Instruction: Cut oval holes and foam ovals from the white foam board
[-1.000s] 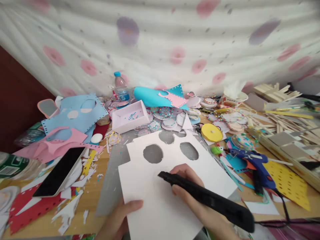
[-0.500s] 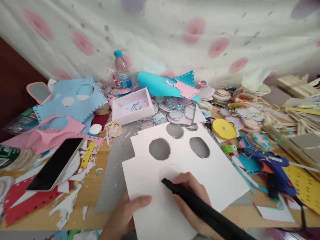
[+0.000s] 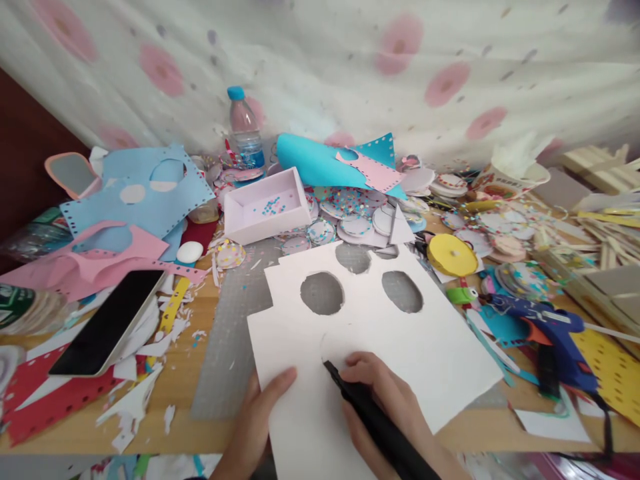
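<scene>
One head-worn camera looks forward and down, close over the white sheet [image 3: 400, 347], toward the flowered curtain [image 3: 320, 73].

We note a home craft corner: worktop [image 3: 200, 427] strewn with coloured paper offcuts [image 3: 100, 267], a blue glue gun [image 3: 545, 330], wooden sticks [image 3: 610, 233], and a flowered cloth [image 3: 320, 67] hung behind.

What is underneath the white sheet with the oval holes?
A grey cutting mat shows through the oval holes and past the white sheet's left edge. Anything else beneath is covered by the sheet, the left hand pinching it and the right hand gripping the black tool.
</scene>
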A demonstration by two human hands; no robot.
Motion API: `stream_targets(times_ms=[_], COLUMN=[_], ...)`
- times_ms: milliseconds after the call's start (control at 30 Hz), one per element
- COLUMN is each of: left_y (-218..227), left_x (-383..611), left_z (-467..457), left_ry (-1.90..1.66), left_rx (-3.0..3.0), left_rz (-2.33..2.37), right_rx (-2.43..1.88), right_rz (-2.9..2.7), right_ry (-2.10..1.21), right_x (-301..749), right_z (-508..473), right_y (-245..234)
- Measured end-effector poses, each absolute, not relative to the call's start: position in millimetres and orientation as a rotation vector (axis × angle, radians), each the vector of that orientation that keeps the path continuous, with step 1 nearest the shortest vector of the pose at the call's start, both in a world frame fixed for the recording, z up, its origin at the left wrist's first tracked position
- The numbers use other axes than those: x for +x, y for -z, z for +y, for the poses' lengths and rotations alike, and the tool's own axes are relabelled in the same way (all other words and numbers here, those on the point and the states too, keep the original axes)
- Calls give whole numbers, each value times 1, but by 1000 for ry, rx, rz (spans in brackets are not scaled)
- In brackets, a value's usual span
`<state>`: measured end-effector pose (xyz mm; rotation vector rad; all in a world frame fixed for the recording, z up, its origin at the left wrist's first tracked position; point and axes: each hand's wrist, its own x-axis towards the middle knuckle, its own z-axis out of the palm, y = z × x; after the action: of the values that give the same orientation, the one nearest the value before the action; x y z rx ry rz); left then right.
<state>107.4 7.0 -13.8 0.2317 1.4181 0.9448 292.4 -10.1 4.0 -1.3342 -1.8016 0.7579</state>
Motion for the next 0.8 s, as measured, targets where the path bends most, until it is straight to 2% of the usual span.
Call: stream_targets(times_ms=[267,800], left_y=[17,8], left_x=[107,114], left_z=[6,17], left_ry=[-974,-981], left_rx=[215,164], left_rz=[1402,1335], right_rx=[-1315,-1264], right_rz=[-1879,-1836], right_ry=[-653,-769], right_x=[290,286], right_z=[-12,-5], right_y=[-4,-4])
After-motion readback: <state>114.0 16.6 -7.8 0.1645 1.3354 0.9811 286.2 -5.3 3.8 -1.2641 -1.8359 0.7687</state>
